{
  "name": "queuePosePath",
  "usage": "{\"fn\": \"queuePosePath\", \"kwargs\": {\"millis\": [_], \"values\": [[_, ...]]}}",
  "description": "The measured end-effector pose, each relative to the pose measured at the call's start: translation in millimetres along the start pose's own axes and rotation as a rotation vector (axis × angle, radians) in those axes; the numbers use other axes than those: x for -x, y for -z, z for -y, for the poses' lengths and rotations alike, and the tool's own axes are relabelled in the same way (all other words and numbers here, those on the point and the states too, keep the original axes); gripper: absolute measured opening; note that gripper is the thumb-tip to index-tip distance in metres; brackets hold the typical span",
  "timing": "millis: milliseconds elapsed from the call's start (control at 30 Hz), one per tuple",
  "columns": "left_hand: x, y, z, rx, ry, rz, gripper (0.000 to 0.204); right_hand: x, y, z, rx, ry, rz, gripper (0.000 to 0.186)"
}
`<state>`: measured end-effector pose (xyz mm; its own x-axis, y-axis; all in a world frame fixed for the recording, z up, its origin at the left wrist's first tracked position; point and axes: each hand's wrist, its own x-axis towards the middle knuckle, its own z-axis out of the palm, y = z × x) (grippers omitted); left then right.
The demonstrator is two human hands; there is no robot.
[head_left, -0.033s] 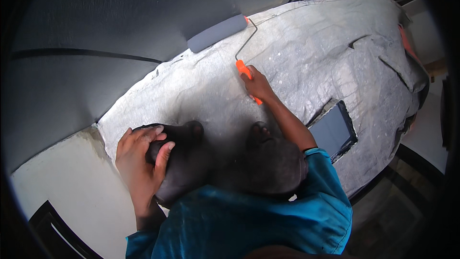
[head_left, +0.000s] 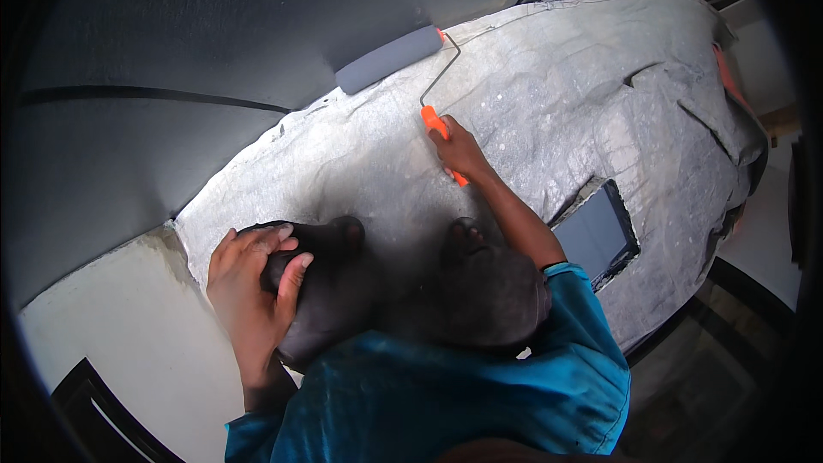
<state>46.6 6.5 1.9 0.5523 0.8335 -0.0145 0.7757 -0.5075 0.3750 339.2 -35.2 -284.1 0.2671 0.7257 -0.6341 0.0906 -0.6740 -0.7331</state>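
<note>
My right hand [head_left: 459,153] grips the orange handle [head_left: 435,123] of a paint roller. Its bent wire frame runs up to the long grey roller sleeve [head_left: 387,60], which lies against the dark grey wall [head_left: 197,17] along its bottom edge, just above a crumpled whitish sheet [head_left: 566,86] under me. My left hand [head_left: 257,279] rests on my dark-clothed left knee [head_left: 317,309], fingers loosely curved and holding nothing. A rectangular tray with grey paint [head_left: 591,236] and a rough crusted rim sits on the sheet to the right of my right forearm.
My bent legs and feet [head_left: 463,244] are between my hands. A pale surface [head_left: 103,317] lies at left, with a dark framed object [head_left: 86,403] at lower left. Something orange-red [head_left: 727,73] shows at the sheet's far right edge, beside pale walls and dark edges.
</note>
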Motion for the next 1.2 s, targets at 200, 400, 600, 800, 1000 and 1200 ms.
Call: {"fn": "queuePosePath", "kwargs": {"millis": [200,400,600,800,1000,1200], "values": [[0.2,1.1,1.5,0.017,0.004,-0.022,0.030,5.4,2.2,14.2,0.039,-0.058,-0.010,0.042],[1.5,-1.0,6.0,0.007,-0.004,-0.047,0.030,-5.4,9.8,21.3,0.001,-0.055,0.035,0.043],[3.8,1.3,4.8,0.021,-0.010,-0.045,0.029,11.2,14.1,30.3,-0.011,-0.030,0.002,0.041],[1.7,-2.3,2.7,0.030,-0.008,-0.052,0.030,46.4,21.2,51.9,-0.053,0.069,-0.047,0.039],[-7.1,-5.6,0.1,0.035,-0.038,-0.081,0.029,86.9,38.7,89.4,0.013,0.220,-0.081,0.042],[-6.1,-6.9,2.3,-0.024,-0.065,-0.109,0.027,117.8,56.7,144.9,-0.107,0.450,-0.091,0.043]]}}
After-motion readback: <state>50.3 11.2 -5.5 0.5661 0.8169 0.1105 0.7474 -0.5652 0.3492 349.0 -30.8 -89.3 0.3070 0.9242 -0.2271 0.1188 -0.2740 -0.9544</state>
